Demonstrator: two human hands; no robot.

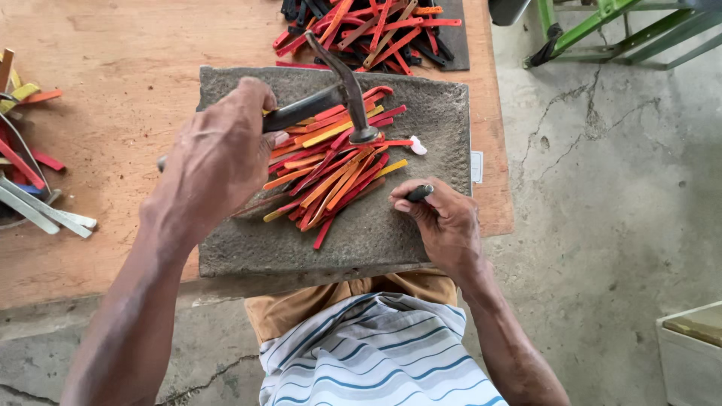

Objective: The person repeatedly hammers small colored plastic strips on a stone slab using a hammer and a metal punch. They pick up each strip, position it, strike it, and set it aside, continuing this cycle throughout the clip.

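My left hand (214, 154) grips the handle of a dark metal hammer (342, 90), whose head rests on a heap of red, orange and yellow strips (331, 165). The strips lie on a rough grey stone slab (421, 113). My right hand (444, 222) sits at the slab's near right corner, closed on a small dark rod-shaped tool (420, 192) that points toward the heap. A small white scrap (418, 146) lies by the heap's right side.
A second pile of red, orange and black strips (376, 34) lies on a dark mat at the back of the wooden board (113, 68). More strips and pale bands (30, 188) sit at the left edge. Cracked concrete floor, a green metal frame (602, 26) and a white box (692, 353) are on the right.
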